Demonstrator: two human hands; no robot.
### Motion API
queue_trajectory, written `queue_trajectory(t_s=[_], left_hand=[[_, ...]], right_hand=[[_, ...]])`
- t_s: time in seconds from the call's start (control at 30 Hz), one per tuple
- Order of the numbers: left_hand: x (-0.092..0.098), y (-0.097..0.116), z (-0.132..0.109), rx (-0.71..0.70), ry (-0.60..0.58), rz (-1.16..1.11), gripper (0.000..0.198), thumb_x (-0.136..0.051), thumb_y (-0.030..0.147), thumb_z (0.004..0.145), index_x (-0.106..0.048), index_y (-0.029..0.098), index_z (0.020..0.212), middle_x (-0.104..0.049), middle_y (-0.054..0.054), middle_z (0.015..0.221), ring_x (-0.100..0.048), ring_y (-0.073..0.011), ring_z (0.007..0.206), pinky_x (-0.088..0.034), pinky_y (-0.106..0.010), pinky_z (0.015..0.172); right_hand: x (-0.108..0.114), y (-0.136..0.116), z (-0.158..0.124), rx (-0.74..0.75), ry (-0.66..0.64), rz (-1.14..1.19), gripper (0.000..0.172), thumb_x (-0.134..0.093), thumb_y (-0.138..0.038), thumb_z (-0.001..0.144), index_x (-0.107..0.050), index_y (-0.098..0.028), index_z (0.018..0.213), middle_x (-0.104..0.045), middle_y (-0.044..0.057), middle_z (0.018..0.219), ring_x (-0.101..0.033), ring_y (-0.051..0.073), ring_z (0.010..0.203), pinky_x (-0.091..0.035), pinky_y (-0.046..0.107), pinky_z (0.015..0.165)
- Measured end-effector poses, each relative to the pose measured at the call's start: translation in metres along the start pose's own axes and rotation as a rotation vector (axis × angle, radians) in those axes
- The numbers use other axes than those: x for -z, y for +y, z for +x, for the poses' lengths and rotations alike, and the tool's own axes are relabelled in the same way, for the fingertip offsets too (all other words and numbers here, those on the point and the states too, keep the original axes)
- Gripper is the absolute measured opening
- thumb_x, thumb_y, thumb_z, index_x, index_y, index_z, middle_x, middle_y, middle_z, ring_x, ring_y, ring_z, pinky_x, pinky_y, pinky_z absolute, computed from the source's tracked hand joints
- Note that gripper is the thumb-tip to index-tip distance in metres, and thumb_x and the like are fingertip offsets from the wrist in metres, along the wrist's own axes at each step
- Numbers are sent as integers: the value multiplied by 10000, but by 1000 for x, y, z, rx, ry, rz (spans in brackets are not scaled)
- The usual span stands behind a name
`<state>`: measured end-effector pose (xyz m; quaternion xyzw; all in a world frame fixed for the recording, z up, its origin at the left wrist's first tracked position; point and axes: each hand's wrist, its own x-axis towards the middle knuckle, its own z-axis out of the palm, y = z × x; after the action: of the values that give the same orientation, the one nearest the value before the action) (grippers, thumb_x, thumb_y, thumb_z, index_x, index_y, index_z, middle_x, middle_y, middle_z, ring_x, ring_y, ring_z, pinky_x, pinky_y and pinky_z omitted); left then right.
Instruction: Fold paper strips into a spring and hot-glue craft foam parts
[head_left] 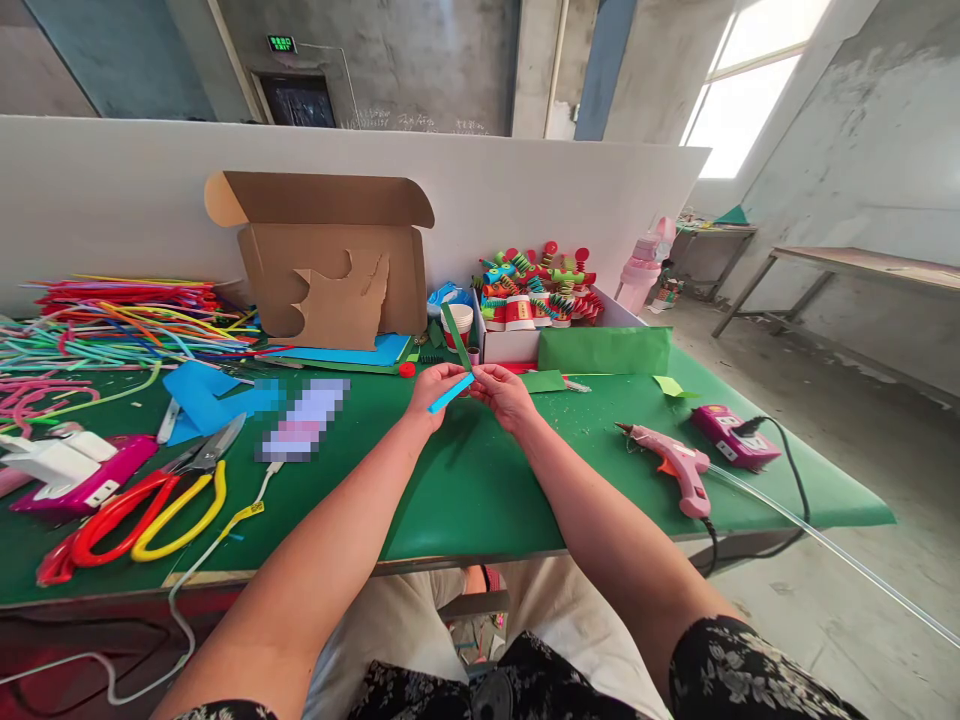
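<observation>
My left hand and my right hand meet above the middle of the green table. Between them they pinch two paper strips joined at one end: a blue paper strip slanting down to the left, and a green paper strip pointing up and away. The fingers of both hands are closed at the spot where the strips meet. Just beyond the hands stand a white and red paper cup and a box of colourful paper-spring figures.
Left lie scissors with red and yellow handles, pipe cleaners, blue paper and a power strip. A cardboard box stands behind. Right are a pink glue gun, its long glue stick, a socket block and green paper.
</observation>
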<state>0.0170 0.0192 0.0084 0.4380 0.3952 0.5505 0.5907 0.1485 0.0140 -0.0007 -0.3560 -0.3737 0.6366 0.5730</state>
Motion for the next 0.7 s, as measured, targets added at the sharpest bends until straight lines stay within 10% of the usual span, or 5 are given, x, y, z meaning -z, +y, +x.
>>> queue_trajectory(t_s=[0.7], left_hand=[[1,-5,2,-50,2,30,398,-896,372,432,-664,140,658,-647,-13,597,-577,-125,547,-485,-299,604]], right_hand=[[3,0,3,34,-9,-55,285,-886,-326,522,-714,-158,675,-691,7,637,-615,92,577,-553,238,645]])
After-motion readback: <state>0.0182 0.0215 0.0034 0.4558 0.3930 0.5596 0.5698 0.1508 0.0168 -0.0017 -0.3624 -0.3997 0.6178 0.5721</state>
